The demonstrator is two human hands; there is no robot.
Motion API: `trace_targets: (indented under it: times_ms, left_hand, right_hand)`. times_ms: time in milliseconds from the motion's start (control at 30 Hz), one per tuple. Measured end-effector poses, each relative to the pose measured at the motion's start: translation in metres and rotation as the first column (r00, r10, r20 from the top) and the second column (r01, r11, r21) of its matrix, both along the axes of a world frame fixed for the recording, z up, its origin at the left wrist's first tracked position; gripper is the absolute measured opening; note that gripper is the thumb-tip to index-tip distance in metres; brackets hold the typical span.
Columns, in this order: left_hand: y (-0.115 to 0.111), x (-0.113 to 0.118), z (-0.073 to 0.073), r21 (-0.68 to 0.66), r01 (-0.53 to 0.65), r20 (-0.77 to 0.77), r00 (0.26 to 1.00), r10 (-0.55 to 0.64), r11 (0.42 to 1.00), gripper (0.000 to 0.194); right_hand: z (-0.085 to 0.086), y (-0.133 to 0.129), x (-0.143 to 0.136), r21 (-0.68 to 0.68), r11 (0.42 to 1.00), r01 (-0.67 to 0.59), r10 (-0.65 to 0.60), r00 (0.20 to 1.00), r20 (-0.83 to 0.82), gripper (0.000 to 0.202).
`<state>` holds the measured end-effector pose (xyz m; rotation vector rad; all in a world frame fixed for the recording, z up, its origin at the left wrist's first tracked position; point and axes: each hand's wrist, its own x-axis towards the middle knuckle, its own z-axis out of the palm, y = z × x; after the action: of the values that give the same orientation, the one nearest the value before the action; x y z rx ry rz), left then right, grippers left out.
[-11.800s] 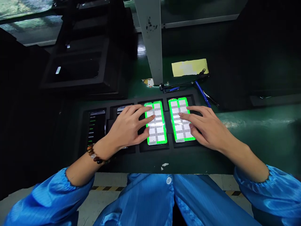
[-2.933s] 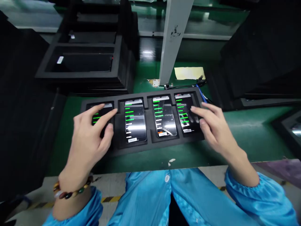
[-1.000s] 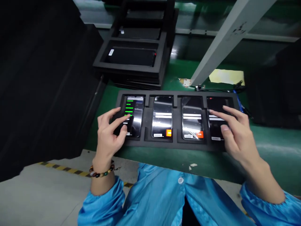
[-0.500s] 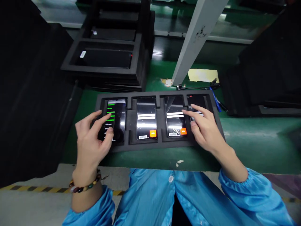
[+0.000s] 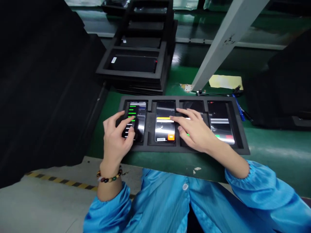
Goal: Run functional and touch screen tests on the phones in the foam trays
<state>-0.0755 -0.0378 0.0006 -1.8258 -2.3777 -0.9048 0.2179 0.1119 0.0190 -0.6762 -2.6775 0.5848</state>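
Note:
Several smartphones lie face up in the slots of a black foam tray [image 5: 151, 147]. Over the leftmost phone [image 5: 139, 124], with green text rows on its screen, my left hand [image 5: 118, 134] is spread, its index fingertip at the rows. My right hand [image 5: 194, 131] has its fingers apart, index fingertip at the yellow bar on the second phone [image 5: 165, 129], which also shows an orange button. That hand hides most of the third phone [image 5: 193, 106]. At the right end, the fourth phone [image 5: 220, 115] shows white bars and green and red patches low down.
A stack of black foam trays [image 5: 131, 73] holding phones stands behind on the left. A grey metal post [image 5: 218, 48] rises from the green bench [image 5: 272, 139]. Yellow paper [image 5: 225, 82], a cable and a blue pen [image 5: 238, 108] lie behind on the right.
My right hand has moved left from the third phone to the second. A bar on the second phone has turned yellow. The left hand stays over the leftmost phone; the view has shifted.

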Motion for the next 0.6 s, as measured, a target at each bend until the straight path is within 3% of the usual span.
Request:
trace_targets:
  times_ms: [167,400,600]
  left_hand:
    - [-0.010,-0.001,0.002,0.042,-0.018,0.020,1.000,0.017,0.999,0.034]
    - [-0.018,-0.007,-0.002,-0.025,-0.016,0.005,1.000,0.016,1.000,0.039]
    - [-0.004,-0.005,0.005,-0.039,-0.009,-0.008,1.000,0.009,0.999,0.041]
  right_hand:
    - [0.002,0.001,0.035,0.032,0.993,0.117,-0.115,0.992,-0.049,0.047]
    - [-0.001,-0.001,0.082,0.006,0.957,0.289,-0.289,0.956,-0.057,0.045]
    - [0.000,-0.003,0.116,0.033,0.868,0.495,-0.490,0.866,-0.098,0.044]
